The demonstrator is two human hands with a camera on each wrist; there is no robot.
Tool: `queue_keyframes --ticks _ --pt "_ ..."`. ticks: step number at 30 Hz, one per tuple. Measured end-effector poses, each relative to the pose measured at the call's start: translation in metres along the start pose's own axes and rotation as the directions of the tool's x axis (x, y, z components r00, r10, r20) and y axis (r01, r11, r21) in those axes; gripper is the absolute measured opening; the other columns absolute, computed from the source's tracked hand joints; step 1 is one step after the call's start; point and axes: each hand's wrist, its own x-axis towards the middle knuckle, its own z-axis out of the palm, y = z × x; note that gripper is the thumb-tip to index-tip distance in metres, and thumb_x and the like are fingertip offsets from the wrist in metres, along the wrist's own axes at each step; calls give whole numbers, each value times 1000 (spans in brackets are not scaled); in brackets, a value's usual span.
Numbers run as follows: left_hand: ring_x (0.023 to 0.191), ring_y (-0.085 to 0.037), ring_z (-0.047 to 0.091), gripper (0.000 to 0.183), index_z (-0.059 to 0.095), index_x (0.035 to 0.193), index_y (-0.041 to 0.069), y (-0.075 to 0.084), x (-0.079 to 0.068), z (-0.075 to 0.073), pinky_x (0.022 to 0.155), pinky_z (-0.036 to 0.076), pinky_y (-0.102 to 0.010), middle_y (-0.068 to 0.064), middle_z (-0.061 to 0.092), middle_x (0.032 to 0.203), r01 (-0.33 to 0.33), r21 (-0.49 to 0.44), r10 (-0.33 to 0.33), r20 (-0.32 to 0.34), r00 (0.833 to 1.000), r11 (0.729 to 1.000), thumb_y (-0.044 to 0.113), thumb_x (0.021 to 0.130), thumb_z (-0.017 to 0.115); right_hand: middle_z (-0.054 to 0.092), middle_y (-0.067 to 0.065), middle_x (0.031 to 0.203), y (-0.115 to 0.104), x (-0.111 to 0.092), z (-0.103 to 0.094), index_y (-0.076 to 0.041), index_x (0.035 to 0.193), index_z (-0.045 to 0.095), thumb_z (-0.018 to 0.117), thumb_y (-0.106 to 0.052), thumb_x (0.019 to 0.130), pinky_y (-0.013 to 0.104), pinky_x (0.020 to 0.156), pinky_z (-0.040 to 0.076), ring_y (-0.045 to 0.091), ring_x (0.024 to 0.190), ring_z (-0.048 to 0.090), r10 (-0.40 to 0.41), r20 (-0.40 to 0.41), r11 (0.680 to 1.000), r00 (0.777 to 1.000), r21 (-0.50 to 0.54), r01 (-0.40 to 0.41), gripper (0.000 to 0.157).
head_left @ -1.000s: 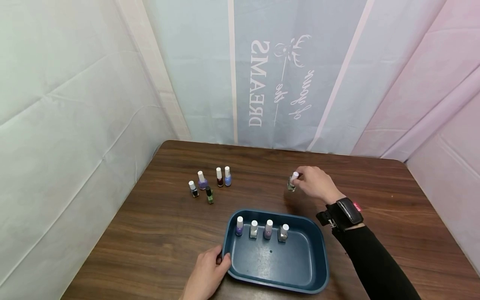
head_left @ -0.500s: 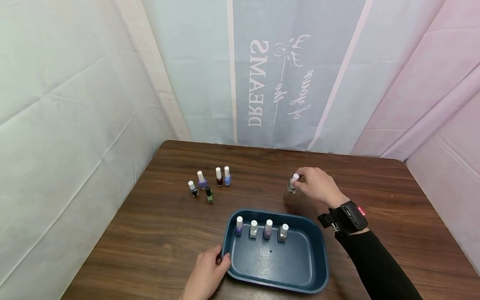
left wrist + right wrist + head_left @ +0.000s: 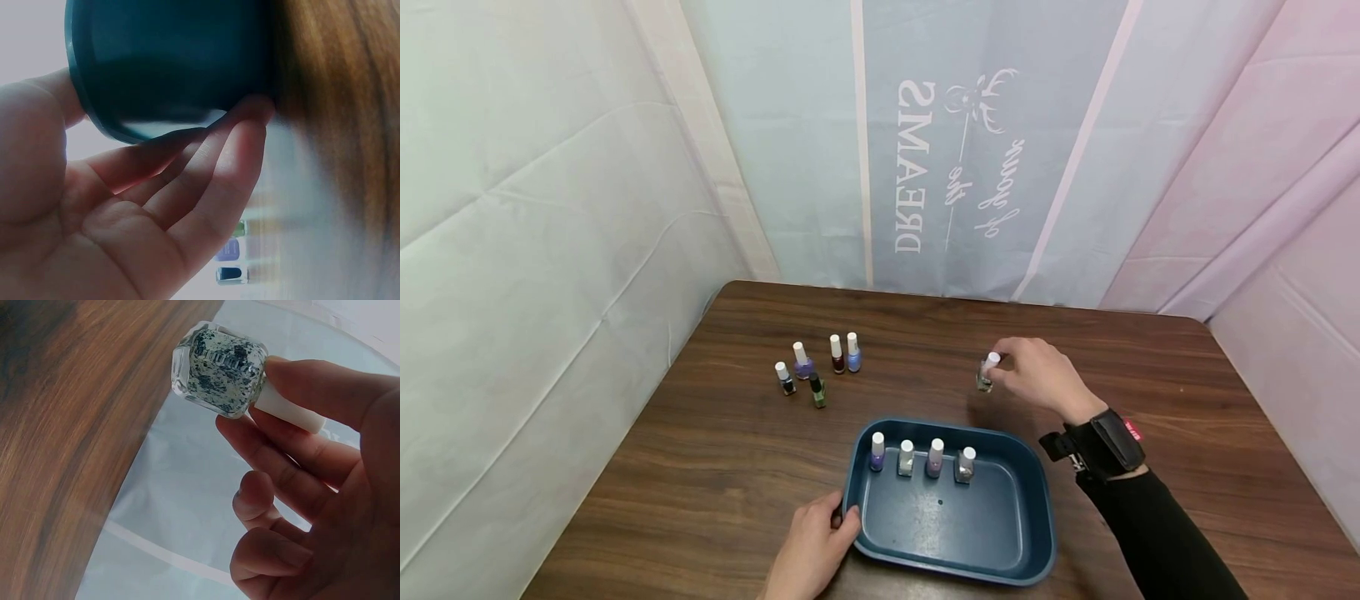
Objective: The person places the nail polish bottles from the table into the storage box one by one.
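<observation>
In the head view my right hand (image 3: 1040, 377) pinches a nail polish bottle (image 3: 984, 381) by its white cap, beyond the tray's far right part. The right wrist view shows the bottle (image 3: 226, 372) close up: clear glass, filled with dark and pale speckles, thumb and fingers at the cap end. My left hand (image 3: 814, 540) grips the left side of a dark blue tray (image 3: 1051, 533). In the left wrist view, the thumb lies at the rim of the tray (image 3: 169, 62) and the fingers reach along its outside. Inside the tray, several white-capped nail polish bottles (image 3: 935, 460) stand in a row.
On the table's left part stand several more polish bottles: dark blue (image 3: 786, 380), purple (image 3: 803, 364), green with a black cap (image 3: 817, 392), dark red (image 3: 837, 356) and light blue (image 3: 853, 354). Cloth curtains (image 3: 805, 125) hang behind the wooden table (image 3: 715, 467).
My right hand has come slightly toward the tray with the speckled bottle still pinched, and its wrist has shifted a little right. The left hand and tray stay practically in place.
</observation>
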Motion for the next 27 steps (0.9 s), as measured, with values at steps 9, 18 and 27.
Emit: queue_keyframes --ticks 9,18,27 --pt "57 -4 41 18 53 72 14 -1 1 0 49 32 -20 6 44 64 3 1 -3 11 1000 1000 22 89 58 70 2 93 -2 -7 -2 -15 95 70 67 -22 88 34 65 47 13 77 61 -16 -17 1000 1000 6 16 11" --pt "57 -4 41 18 53 73 15 0 1 0 49 32 -20 7 44 63 12 1 -12 14 1000 1000 22 89 58 70 2 92 -4 -14 -4 -14 96 70 68 -23 88 33 65 47 13 77 60 -33 -29 999 999 -3 33 12" --pt "57 -4 41 19 53 72 16 -1 2 0 49 32 -19 8 42 63 17 8 -17 19 1000 1000 21 90 56 69 1 92 -5 -26 -5 -16 98 70 67 -24 88 30 65 40 12 73 55 -16 -25 1000 1000 9 17 13"
